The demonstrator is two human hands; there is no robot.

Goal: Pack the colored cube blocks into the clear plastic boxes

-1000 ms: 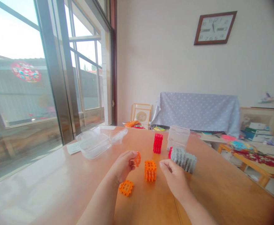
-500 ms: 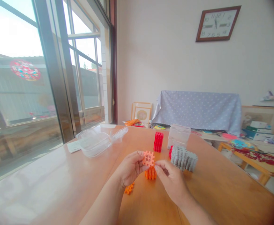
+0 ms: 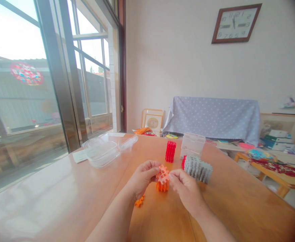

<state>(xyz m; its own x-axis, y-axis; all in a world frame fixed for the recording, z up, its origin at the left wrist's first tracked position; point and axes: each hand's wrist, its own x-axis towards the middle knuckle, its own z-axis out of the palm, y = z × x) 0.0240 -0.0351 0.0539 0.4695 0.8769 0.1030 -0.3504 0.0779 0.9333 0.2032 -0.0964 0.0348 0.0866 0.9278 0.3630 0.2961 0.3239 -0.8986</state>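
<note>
From the head camera, your left hand and right hand meet over the wooden table. Both pinch the same orange lattice tile, thumb and fingertips closed on its opposite edges. The tile is tilted and sits right on top of the orange cube; you can't tell whether it is seated. A spare orange tile lies by your left wrist. Behind stand a red tower, a grey block stack and a clear tub.
</note>
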